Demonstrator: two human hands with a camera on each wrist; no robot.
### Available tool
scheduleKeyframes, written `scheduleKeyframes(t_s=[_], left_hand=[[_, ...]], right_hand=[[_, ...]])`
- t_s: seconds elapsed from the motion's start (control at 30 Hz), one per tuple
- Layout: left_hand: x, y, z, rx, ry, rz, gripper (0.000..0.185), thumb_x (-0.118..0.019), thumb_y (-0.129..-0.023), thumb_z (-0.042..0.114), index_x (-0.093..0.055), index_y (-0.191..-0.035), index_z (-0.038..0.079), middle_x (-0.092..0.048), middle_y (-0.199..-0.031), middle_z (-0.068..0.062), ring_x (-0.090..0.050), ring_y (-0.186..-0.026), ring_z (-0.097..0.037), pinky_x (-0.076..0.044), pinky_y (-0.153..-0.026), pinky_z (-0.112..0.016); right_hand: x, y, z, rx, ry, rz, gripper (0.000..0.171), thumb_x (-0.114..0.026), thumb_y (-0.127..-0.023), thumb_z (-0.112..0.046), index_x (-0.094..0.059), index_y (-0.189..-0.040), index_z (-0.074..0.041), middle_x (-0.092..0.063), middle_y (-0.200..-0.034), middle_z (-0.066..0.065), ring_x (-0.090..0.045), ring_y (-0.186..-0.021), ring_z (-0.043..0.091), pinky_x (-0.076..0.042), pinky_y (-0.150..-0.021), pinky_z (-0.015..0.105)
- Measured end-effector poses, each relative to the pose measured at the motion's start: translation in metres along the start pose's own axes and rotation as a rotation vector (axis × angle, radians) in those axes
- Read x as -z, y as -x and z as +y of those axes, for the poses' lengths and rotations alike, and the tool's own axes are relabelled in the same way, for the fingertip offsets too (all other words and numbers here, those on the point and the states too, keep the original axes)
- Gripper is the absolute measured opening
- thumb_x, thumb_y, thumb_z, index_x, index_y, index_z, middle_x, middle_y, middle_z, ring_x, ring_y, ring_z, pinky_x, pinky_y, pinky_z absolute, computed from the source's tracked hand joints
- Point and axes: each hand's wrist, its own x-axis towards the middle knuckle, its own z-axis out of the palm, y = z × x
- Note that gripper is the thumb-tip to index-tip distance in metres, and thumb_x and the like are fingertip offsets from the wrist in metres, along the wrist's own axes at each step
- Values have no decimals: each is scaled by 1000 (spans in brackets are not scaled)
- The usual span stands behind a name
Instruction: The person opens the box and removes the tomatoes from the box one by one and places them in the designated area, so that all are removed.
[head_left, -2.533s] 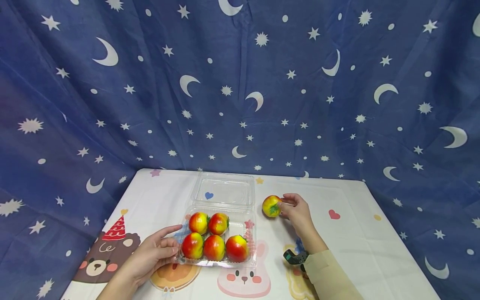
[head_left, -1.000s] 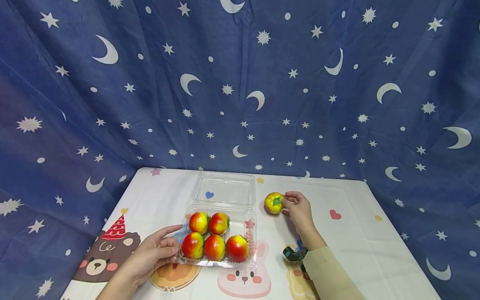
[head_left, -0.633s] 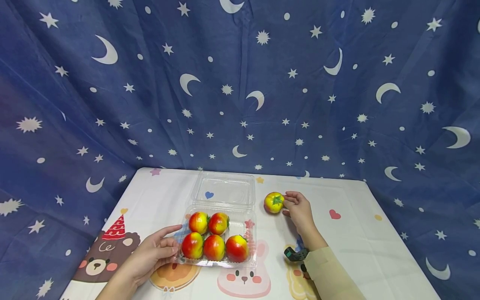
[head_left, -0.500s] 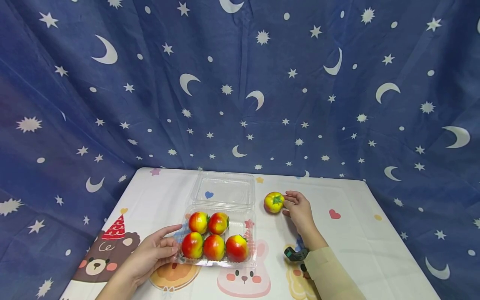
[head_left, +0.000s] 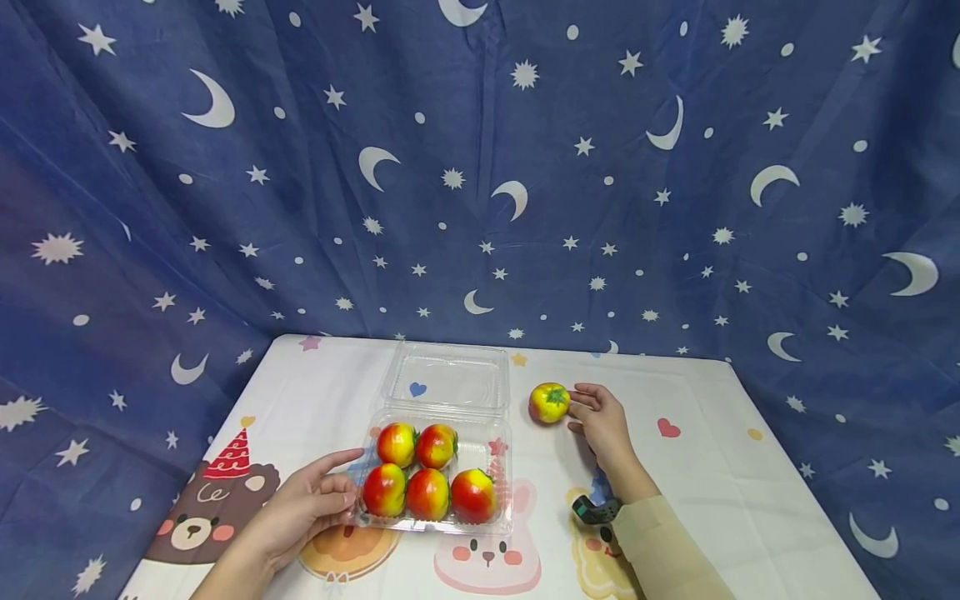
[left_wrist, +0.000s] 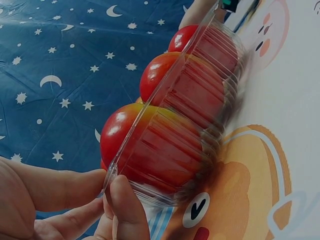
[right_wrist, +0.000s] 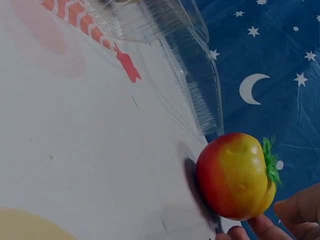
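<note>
Fruit fills a clear plastic box (head_left: 435, 521) on a cartoon-printed tablecloth (head_left: 697, 475): five red-and-yellow pieces (head_left: 428, 493) sit in its tray, the lid (head_left: 448, 377) lying open behind. The person's left hand (head_left: 303, 508) pinches the box's near left rim between thumb and fingers (left_wrist: 125, 200). A sixth piece of fruit (head_left: 549, 402) lies on the table just right of the lid, green stem facing the right hand (head_left: 602, 419), whose relaxed fingertips (right_wrist: 260, 225) touch it without gripping. A blue curtain (head_left: 480, 167) with moons and stars hangs behind.
</note>
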Motion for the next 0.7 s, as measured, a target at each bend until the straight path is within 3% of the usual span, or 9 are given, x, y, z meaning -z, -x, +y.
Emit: scheduleKeyframes(t_s=[0.7], left_hand=[[-1,1,1,-1,-8,2,83,-68,-100,6,-21,-169,1,-67,-94,3,-66,-85,-14,-63,-86,-27]], right_hand=[[12,9,8,-9,4,8,46,-61,-106,-10,-53,-151,-5,-64,-149,19,-69,-126,35,-65,-86,28]])
